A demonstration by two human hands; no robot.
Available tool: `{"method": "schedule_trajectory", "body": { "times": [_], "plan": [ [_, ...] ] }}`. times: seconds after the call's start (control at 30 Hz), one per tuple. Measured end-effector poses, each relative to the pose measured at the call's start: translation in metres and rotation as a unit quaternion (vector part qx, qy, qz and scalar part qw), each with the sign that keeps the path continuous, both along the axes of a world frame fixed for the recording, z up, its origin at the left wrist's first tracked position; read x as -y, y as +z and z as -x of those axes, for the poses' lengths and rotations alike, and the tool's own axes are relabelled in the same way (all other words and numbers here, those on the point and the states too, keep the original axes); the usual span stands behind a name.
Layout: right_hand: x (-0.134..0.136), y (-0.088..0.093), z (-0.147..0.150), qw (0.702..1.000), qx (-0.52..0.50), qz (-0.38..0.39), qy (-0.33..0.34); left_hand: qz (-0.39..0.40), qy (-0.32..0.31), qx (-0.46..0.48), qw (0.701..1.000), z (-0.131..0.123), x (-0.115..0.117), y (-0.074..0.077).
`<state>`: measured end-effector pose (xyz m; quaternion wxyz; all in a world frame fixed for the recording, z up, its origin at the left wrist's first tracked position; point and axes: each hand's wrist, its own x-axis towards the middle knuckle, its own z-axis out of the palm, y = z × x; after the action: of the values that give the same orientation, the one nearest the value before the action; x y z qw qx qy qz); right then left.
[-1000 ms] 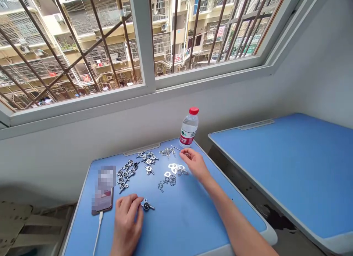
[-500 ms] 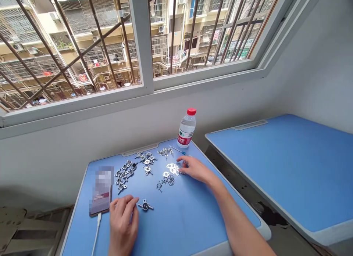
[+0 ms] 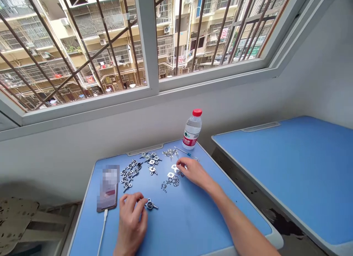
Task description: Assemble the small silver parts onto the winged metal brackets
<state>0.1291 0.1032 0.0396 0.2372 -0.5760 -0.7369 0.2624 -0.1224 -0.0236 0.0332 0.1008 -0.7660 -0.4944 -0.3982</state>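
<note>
My left hand [image 3: 132,218] rests on the blue desk with its fingers curled. Its fingertips touch the left stem of a small metal fitting [image 3: 150,204], which has a dark round centre and lies flat. Over a small pile of thin flat metal plates [image 3: 171,175], my right hand [image 3: 193,170] has thumb and fingers closed in a pinch at a plate, partly hidden by the fingers. Just below that pile lie several dark rings [image 3: 174,181] and tiny loose bits [image 3: 164,187].
Similar fittings lie grouped at the back left [image 3: 129,172] and back middle [image 3: 151,161]. Behind the right hand are small metal pieces [image 3: 170,152], a blue-collared screwdriver [image 3: 187,153] and a water bottle [image 3: 191,133]. A phone [image 3: 108,191] with a white cable [image 3: 102,228] lies left.
My right hand's fingers have drawn together over the plates. My left fingertips have moved slightly right onto the fitting's stem. The whole view has shifted a little.
</note>
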Motion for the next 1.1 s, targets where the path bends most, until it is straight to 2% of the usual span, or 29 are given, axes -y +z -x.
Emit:
{"method": "schedule_trajectory", "body": {
  "times": [0.2,0.4,0.53,0.8,1.1],
  "plan": [
    [-0.001,-0.007,-0.003,1.0,-0.008,-0.023,-0.018,0.05,0.01,0.011,0.999,-0.002,0.005,0.004],
    [-0.004,-0.016,-0.003,0.998,0.019,-0.049,-0.038,0.221,0.042,0.002,0.974,0.0,0.009,-0.005],
    [-0.003,-0.02,-0.002,0.998,0.03,-0.052,-0.038,0.28,0.049,-0.011,0.959,0.0,0.009,-0.014],
    [-0.005,-0.03,-0.001,0.995,0.031,-0.084,-0.036,0.268,0.02,-0.037,0.962,0.001,0.007,-0.018],
    [-0.006,-0.016,0.001,0.992,0.052,-0.089,-0.067,0.215,-0.033,-0.049,0.975,0.002,0.002,-0.017]
  ]
}}
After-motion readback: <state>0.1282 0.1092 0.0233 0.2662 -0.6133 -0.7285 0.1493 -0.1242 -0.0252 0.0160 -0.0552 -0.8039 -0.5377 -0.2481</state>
